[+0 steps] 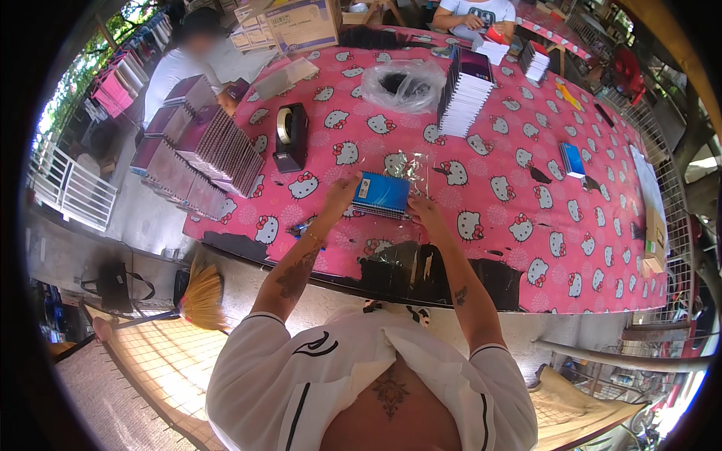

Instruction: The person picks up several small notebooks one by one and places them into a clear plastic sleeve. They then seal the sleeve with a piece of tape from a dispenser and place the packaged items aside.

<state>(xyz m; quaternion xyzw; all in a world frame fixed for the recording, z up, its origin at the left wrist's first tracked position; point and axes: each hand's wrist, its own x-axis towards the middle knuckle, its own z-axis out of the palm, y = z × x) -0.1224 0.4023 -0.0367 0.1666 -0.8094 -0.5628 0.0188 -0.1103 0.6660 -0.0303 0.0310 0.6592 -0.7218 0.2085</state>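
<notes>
- My left hand (342, 189) grips the left edge of a small stack of blue notebooks (382, 195), fingers closed on it, at the near middle of the worktop (511, 225), which wears a pink cloth with cartoon cats.
- My right hand (423, 210) sits at the stack's right corner, fingers pinched on the clear plastic bag (412, 167) that lies at that end of the notebooks; whether the stack is partly inside it, I cannot tell.
- A black tape dispenser (290, 137) stands to the left, near but apart from my left hand.
- Further left, purple notebooks (214, 146) lean in long rows.
- A tall stack of notebooks (462, 94) rises beyond, beside a crumpled plastic bag (402, 84).
- A single blue notebook (572, 159) lies well off to the right.
- Other people sit at the far end and the far left.
</notes>
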